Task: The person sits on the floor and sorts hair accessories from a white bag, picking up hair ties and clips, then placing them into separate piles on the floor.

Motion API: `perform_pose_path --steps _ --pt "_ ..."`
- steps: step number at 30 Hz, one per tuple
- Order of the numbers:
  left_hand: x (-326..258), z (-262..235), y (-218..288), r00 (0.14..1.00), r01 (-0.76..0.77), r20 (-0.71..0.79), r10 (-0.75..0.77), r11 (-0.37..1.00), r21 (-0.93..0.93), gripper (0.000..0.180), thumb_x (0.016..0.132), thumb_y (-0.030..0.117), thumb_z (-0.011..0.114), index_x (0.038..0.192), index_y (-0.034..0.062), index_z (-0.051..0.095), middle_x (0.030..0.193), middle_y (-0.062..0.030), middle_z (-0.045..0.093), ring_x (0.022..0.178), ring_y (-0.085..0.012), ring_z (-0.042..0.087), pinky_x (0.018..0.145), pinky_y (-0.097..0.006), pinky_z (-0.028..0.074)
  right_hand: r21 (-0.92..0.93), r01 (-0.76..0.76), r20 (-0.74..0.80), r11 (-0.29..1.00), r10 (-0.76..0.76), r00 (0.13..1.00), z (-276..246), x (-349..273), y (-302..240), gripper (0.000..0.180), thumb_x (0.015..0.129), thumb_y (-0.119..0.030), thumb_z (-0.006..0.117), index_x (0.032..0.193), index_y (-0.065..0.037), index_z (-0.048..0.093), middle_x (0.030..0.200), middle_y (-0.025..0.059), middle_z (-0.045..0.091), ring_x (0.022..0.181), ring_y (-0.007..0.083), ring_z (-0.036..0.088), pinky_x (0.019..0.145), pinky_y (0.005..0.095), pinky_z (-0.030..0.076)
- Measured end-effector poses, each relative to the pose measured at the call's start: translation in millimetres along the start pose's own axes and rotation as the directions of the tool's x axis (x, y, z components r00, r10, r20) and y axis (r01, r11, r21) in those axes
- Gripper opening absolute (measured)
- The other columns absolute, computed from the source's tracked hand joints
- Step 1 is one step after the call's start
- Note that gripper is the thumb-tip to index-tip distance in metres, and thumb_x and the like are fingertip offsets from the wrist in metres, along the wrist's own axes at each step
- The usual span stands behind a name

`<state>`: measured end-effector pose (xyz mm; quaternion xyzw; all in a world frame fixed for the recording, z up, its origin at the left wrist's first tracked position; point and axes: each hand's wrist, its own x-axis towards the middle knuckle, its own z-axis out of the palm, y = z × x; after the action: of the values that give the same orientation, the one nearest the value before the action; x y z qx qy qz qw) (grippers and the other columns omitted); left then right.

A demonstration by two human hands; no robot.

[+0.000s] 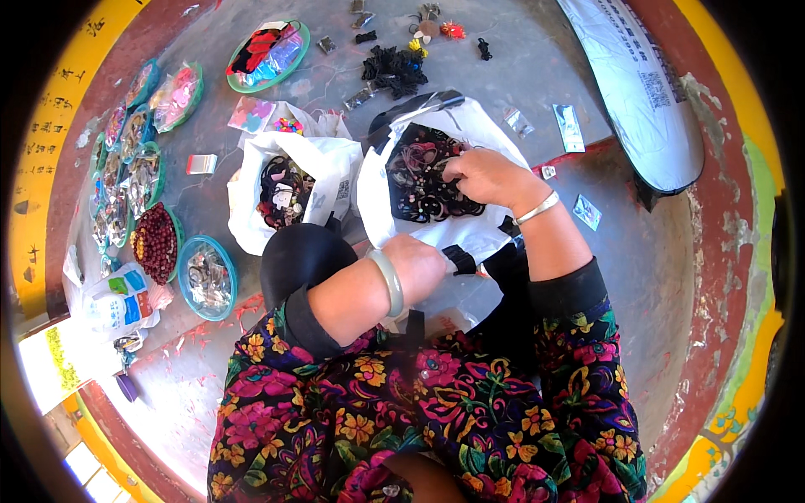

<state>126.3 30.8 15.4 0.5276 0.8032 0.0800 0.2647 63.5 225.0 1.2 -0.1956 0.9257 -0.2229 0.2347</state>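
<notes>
My right hand (485, 174) reaches into an open white plastic bag (470, 126) filled with dark hair ties and small ornaments (423, 172), fingers pinched among them. A silver bangle circles that wrist. My left hand (417, 267), with a pale jade bangle on its wrist, is closed on a small black hair tie (459, 259) just below the bag's near edge. My flowered sleeves come up from the lower edge.
A second white bag (251, 180) of hair accessories lies to the left. Round plates of beads and trinkets (155, 241) line the left side, a green plate (268, 52) at the back. Loose black hair ties (394, 69) lie beyond. A white printed sack (641, 84) lies at right.
</notes>
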Motion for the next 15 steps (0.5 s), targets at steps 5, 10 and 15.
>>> perform_pose_path --steps 5,10,15 --pt "-12 -14 3 0.996 0.025 0.086 -0.022 0.999 -0.041 0.011 0.064 0.009 0.055 0.064 0.0068 0.066 0.065 -0.0135 0.063 0.067 -0.0312 0.063 0.058 -0.040 0.049 -0.039 0.061 0.127 0.997 -0.056 0.990 33 25 11 0.021 0.073 -0.008 0.049 0.084 -0.007 0.066 0.084 0.0164 0.063 0.082 0.0335 0.060 0.072 0.0388 0.046" --pt "-23 -21 -5 0.974 0.139 0.186 -0.131 0.990 -0.031 0.010 0.068 0.009 0.057 0.069 0.0076 0.067 0.073 -0.0118 0.065 0.075 -0.0292 0.064 0.063 -0.038 0.051 0.140 0.092 0.397 0.986 -0.141 0.907 73 52 14 0.026 0.073 -0.008 0.049 0.091 -0.008 0.067 0.089 0.0138 0.065 0.085 0.0313 0.060 0.074 0.0359 0.046" --pt "-35 -13 -16 0.984 0.166 0.069 -0.165 0.986 -0.010 0.010 0.067 0.008 0.056 0.065 0.0079 0.066 0.069 -0.0109 0.064 0.071 -0.0283 0.064 0.061 -0.038 0.048 -0.039 0.082 0.518 0.996 -0.050 0.854 103 68 20 0.026 0.073 -0.011 0.052 0.092 -0.004 0.067 0.094 0.0150 0.065 0.088 0.0306 0.061 0.076 0.0368 0.047"
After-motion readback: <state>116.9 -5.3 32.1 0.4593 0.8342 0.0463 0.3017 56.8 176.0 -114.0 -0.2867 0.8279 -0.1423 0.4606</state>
